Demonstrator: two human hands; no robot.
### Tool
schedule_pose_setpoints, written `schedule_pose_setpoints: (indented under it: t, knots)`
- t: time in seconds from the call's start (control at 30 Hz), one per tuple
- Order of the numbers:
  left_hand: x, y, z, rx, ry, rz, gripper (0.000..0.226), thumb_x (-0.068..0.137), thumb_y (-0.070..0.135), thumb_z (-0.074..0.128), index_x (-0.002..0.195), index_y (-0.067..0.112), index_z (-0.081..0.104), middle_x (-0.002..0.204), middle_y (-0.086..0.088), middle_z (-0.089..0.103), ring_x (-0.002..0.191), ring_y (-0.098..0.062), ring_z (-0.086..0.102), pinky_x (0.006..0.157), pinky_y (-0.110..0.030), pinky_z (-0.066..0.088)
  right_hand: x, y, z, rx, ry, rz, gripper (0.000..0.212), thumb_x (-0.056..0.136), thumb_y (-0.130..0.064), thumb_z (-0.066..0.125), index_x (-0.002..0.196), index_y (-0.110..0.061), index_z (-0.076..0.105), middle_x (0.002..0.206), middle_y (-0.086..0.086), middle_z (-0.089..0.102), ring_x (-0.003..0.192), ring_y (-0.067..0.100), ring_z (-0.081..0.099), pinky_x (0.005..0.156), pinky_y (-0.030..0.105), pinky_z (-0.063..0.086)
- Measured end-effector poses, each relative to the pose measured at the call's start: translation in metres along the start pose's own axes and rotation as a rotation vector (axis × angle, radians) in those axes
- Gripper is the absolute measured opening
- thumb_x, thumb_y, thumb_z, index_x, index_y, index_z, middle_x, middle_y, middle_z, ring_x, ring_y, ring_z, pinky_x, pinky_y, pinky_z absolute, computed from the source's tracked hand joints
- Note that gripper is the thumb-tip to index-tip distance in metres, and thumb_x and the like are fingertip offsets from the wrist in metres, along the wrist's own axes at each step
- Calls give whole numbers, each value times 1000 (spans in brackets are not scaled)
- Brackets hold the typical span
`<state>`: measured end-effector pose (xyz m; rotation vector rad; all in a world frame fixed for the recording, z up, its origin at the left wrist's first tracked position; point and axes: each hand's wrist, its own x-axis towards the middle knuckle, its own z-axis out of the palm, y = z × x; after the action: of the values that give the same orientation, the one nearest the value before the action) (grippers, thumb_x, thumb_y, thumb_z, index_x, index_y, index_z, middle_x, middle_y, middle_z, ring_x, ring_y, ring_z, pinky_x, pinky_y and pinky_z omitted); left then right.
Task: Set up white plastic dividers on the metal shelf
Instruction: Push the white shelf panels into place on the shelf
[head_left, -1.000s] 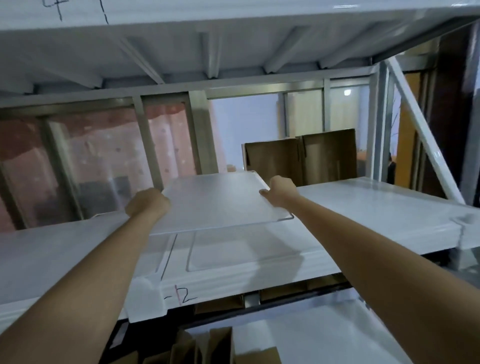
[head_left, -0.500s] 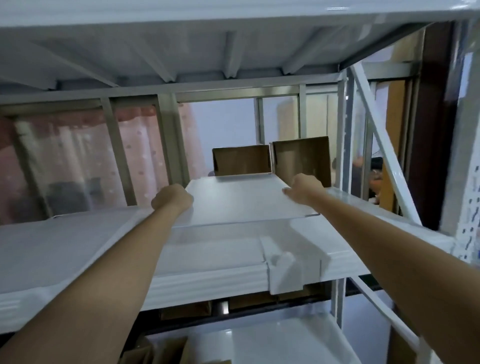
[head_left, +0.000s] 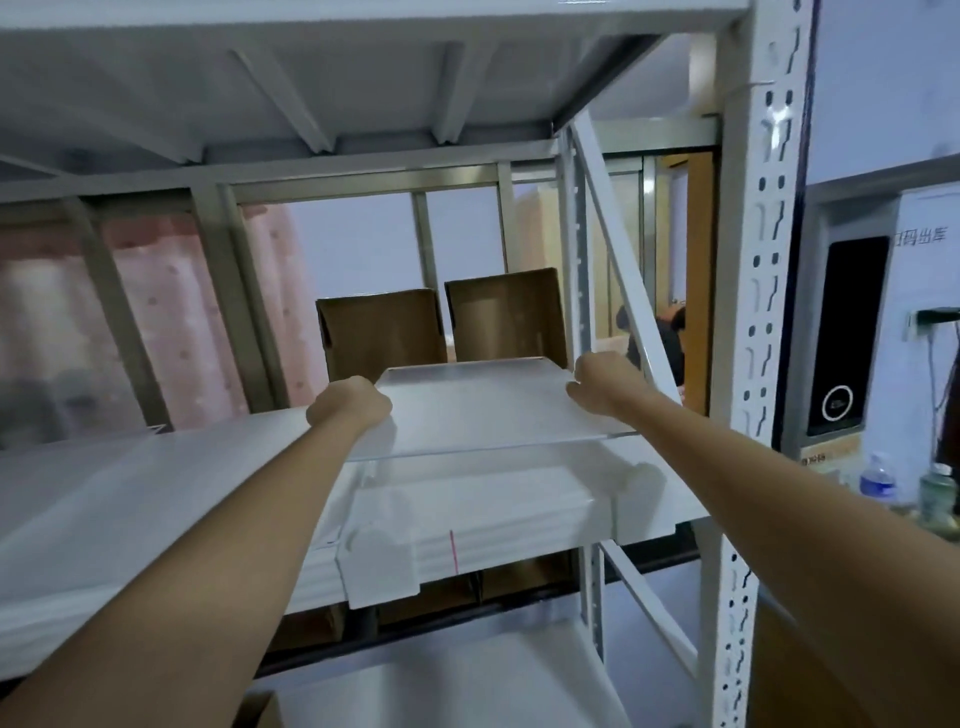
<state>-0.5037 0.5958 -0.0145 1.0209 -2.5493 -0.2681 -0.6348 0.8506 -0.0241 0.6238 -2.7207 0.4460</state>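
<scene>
I hold a translucent white plastic divider (head_left: 483, 410) flat and level, a little above the white metal shelf (head_left: 156, 499). My left hand (head_left: 349, 405) grips its left edge and my right hand (head_left: 602, 382) grips its right edge. The sheet hangs over the right end of the shelf, close to the diagonal brace. White clip-like brackets (head_left: 379, 566) sit on the shelf's front lip below the sheet, with a thin red mark beside them.
A slotted white upright post (head_left: 758, 364) and diagonal brace (head_left: 618, 270) bound the shelf on the right. Two brown cardboard boxes (head_left: 384, 332) stand behind the shelf. Another shelf deck is overhead. Bottles (head_left: 878, 478) and a black wall device (head_left: 847, 338) are at far right.
Both hands carried the divider to the right along the shelf, from its middle to its right end. My view followed, bringing the right post and wall into sight.
</scene>
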Motion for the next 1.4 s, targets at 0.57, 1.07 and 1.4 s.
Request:
schedule_pose_setpoints:
  t: [0.57,1.07,1.4]
  knots:
    - [-21,18,24,96,-57,-6,36,85,13,45,117,9,61,117,-10,62,108,-29,60,76,-29,45,-3,22,18,129,-127,-16,21,93,-16,58,110,-6,62,83,6,57,75,20,58,50,18,38]
    - [-26,47,37,301,-108,166,30,88,10,44,110,9,64,118,-9,64,101,-25,60,63,-22,39,-15,20,26,-40,-55,-72,22,93,-8,49,109,-4,64,91,11,63,83,26,64,73,31,54]
    - [-26,54,32,341,-180,216,34,89,14,41,114,8,63,129,-10,59,118,-29,56,84,-30,46,-13,13,20,-185,-40,-134,25,92,-9,54,115,-4,63,101,13,66,91,27,66,85,35,57]
